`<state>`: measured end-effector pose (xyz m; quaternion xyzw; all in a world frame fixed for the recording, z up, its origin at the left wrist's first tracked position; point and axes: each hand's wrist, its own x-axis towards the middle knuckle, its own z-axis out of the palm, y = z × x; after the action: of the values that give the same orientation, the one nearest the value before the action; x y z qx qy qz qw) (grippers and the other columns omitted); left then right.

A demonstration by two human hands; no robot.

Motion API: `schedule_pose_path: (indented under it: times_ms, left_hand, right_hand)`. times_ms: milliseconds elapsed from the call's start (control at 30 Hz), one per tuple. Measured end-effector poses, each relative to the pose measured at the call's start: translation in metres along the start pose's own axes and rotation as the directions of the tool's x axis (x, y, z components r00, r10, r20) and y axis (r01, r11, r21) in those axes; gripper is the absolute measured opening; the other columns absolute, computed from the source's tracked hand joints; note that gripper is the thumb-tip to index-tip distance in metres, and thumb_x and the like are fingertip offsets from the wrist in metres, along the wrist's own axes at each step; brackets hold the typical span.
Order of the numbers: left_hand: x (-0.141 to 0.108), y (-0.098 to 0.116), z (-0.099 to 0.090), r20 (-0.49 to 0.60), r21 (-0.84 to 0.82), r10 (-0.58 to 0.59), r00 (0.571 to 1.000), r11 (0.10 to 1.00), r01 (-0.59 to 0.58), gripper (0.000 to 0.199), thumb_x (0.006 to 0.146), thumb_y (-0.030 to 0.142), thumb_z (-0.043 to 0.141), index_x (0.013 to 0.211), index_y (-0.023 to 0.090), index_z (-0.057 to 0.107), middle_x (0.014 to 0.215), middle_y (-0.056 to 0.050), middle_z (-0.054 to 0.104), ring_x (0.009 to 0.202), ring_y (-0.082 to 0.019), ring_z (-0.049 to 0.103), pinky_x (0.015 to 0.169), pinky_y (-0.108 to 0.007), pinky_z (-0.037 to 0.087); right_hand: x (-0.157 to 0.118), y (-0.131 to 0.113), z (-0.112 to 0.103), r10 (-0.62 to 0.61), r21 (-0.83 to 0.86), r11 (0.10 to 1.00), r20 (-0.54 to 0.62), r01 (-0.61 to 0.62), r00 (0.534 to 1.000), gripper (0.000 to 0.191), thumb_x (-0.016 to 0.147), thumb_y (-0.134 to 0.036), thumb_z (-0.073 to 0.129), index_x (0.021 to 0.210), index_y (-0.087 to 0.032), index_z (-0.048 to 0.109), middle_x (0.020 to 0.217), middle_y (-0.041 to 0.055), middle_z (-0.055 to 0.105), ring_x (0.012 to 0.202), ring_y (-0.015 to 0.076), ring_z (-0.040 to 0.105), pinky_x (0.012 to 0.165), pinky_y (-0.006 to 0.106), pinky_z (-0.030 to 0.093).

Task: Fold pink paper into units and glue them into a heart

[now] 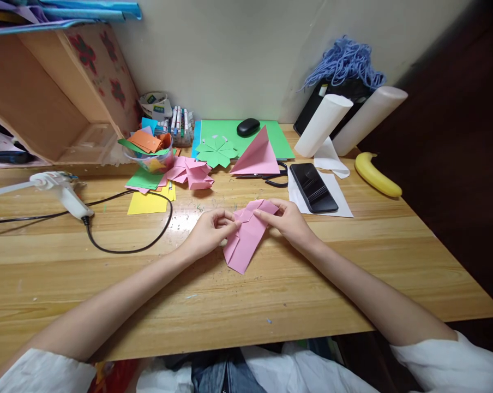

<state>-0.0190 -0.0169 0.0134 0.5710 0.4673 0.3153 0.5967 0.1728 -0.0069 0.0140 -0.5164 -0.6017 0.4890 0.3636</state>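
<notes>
A sheet of pink folded paper point(246, 240) is held between both hands just above the wooden table point(336, 284). My left hand point(209, 232) pinches its left edge between thumb and fingers. On the upper right part, my right hand point(289, 221) grips it, thumb on top and fingers behind. Creases and a folded flap show along the paper's upper and left sides. Beyond the hands stands a pink paper triangle point(258, 155), with black-handled scissors point(276, 176) partly under it. A folded pink paper piece point(191, 173) and a green cut-paper flower point(217, 151) lie to its left.
On the right are a black phone point(314, 188), a banana point(377, 174) and paper rolls point(324, 124). At left, a black cable point(127, 251) loops near yellow paper point(148, 203) and a tub of paper scraps point(150, 158). A mouse point(248, 127) rests on green sheets at the back.
</notes>
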Motion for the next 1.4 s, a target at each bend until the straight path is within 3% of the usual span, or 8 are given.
schedule_pose_path:
  times_ms: [133,300,500,733,833,1033,1233,1400]
  left_hand:
    - [-0.003,0.0,0.004,0.067,0.018,0.014,0.998,1.0,-0.016,0.028,0.076,0.039,0.053,0.074,0.012,0.058,0.065,-0.001,0.055,0.058,-0.01,0.049,0.051,-0.02,0.034]
    - [-0.004,-0.001,0.005,0.062,0.0,0.002,0.998,1.0,-0.002,0.03,0.079,0.04,0.049,0.069,0.012,0.055,0.059,0.002,0.048,0.053,-0.008,0.042,0.049,-0.02,0.031]
    - [-0.003,-0.002,0.006,0.079,-0.041,0.037,0.996,0.999,-0.034,0.029,0.081,0.039,0.045,0.069,0.014,0.053,0.062,0.003,0.045,0.057,-0.009,0.039,0.052,-0.02,0.03]
    - [-0.001,-0.002,0.0,0.129,-0.167,-0.016,0.992,0.985,0.038,0.03,0.079,0.039,0.049,0.063,0.013,0.05,0.057,0.004,0.04,0.052,-0.007,0.033,0.048,-0.02,0.024]
    - [0.0,-0.001,-0.002,0.138,-0.232,-0.055,0.989,0.969,0.086,0.027,0.078,0.037,0.051,0.066,0.013,0.053,0.059,0.004,0.044,0.052,-0.007,0.036,0.049,-0.019,0.026]
    - [-0.001,0.003,-0.003,0.13,-0.337,-0.096,0.987,0.932,0.135,0.028,0.077,0.038,0.052,0.08,0.012,0.061,0.07,-0.003,0.058,0.065,-0.012,0.052,0.063,-0.023,0.038]
    - [0.0,0.003,-0.007,0.258,-0.245,-0.022,0.966,0.966,0.087,0.03,0.075,0.04,0.056,0.084,0.011,0.061,0.072,-0.003,0.06,0.06,-0.01,0.052,0.056,-0.021,0.038]
    - [0.004,0.0,-0.009,0.265,-0.255,-0.011,0.964,0.964,0.081,0.026,0.076,0.036,0.057,0.083,0.012,0.06,0.073,-0.002,0.06,0.063,-0.009,0.052,0.059,-0.02,0.038]
  right_hand:
    - [-0.003,-0.001,0.003,-0.047,0.002,0.999,0.078,0.047,0.996,0.033,0.07,-0.037,0.062,0.094,-0.015,0.066,0.085,0.0069,0.067,0.075,0.0185,0.061,0.066,0.031,0.048]
    - [-0.01,-0.003,0.009,-0.22,-0.089,0.972,-0.017,0.218,0.975,0.024,0.075,-0.031,0.059,0.092,-0.016,0.066,0.088,0.007,0.066,0.079,0.0177,0.06,0.067,0.03,0.049]
    - [-0.011,0.002,0.011,-0.488,-0.25,0.842,0.026,0.479,0.872,0.024,0.08,-0.02,0.052,0.1,-0.024,0.065,0.091,0.0038,0.063,0.084,0.0151,0.059,0.074,0.03,0.048]
    - [-0.009,0.008,0.005,-0.674,-0.359,0.62,0.212,0.697,0.708,0.031,0.083,-0.018,0.05,0.112,-0.024,0.057,0.105,0.0065,0.062,0.096,0.0165,0.057,0.08,0.033,0.049]
    - [-0.009,0.007,0.004,-0.69,-0.434,0.527,0.284,0.731,0.666,0.032,0.085,-0.017,0.047,0.116,-0.022,0.055,0.111,0.0074,0.061,0.101,0.0167,0.055,0.083,0.034,0.048]
    - [-0.011,0.005,0.004,-0.649,-0.557,0.443,0.34,0.702,0.68,0.034,0.086,-0.02,0.045,0.12,-0.024,0.052,0.121,0.0053,0.055,0.107,0.0169,0.054,0.087,0.034,0.047]
    - [-0.01,0.005,0.004,-0.596,-0.585,0.43,0.388,0.687,0.703,0.037,0.085,-0.019,0.046,0.122,-0.025,0.049,0.128,0.0042,0.05,0.109,0.0198,0.052,0.089,0.038,0.046]
    - [-0.011,0.001,0.004,-0.535,-0.608,0.423,0.431,0.672,0.727,0.042,0.085,-0.015,0.043,0.126,-0.023,0.045,0.13,0.0046,0.048,0.112,0.02,0.05,0.091,0.037,0.045]
